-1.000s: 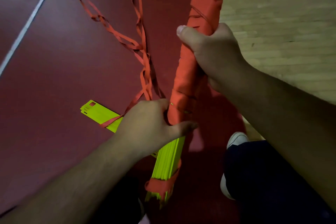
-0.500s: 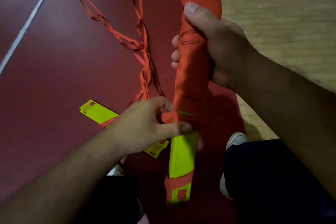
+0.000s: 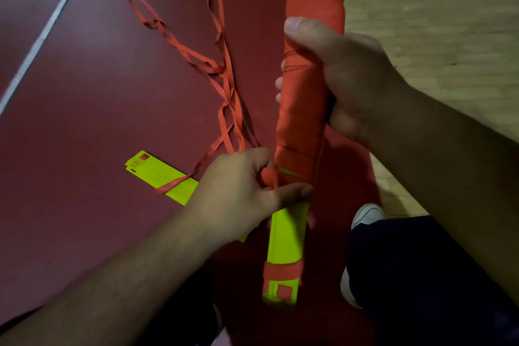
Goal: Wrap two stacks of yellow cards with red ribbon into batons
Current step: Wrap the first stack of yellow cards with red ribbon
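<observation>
While right fingers (image 3: 303,34) curl round the half-wrapped stack (image 3: 303,121), left fingers (image 3: 292,191) pinch ribbon (image 3: 268,175) against it lower down.

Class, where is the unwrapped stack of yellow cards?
Head view: the stack lies on the floor, left of the baton, partly hidden by the left hand, ribbon crossing it.

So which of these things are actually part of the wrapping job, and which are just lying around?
In the job: half-wrapped baton, gripped by right hand; red ribbon, pinched by left hand; second yellow card stack, waiting.
Just there: red mat; white shoe; wooden floor; white line.
</observation>
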`<action>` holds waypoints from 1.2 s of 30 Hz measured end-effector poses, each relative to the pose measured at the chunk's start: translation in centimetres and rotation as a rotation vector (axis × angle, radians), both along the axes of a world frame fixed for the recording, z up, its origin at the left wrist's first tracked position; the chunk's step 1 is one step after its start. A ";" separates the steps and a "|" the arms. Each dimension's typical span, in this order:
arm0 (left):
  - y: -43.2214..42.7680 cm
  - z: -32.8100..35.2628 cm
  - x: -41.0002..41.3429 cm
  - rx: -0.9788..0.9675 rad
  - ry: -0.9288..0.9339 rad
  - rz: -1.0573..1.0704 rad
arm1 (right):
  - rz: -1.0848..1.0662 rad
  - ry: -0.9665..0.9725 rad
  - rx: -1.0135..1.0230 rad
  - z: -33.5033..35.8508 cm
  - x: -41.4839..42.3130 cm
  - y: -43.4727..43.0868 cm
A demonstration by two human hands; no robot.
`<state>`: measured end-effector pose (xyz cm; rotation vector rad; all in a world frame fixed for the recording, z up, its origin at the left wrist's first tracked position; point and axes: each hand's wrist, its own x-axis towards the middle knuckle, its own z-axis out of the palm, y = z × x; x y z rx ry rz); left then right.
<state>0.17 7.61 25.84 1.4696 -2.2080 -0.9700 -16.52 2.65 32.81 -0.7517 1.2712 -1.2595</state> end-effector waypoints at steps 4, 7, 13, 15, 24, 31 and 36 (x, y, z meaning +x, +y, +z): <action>-0.5 0.3 0.3 0.037 0.077 -0.056 | 0.154 -0.106 -0.025 1.2 -0.7 0.3; -0.2 0.6 0.2 0.039 0.038 -0.091 | 0.148 -0.061 -0.016 0.8 -0.7 0.0; 1.2 0.3 -1.3 -0.052 -0.213 0.108 | -0.071 -0.036 -0.019 -1.1 0.9 -0.4; 0.6 0.1 -0.9 -0.058 -0.202 0.134 | -0.025 -0.125 -0.018 -1.0 0.5 -0.4; -0.1 2.0 0.3 0.212 0.227 -0.181 | 0.369 -0.291 -0.176 0.3 -1.0 -0.1; -0.5 1.4 0.9 0.067 -0.200 -0.028 | -0.089 0.196 -0.050 -1.0 -0.5 -1.2; 0.4 1.1 -0.2 -0.107 -0.249 0.019 | -0.256 0.268 0.013 -1.9 -0.9 -1.8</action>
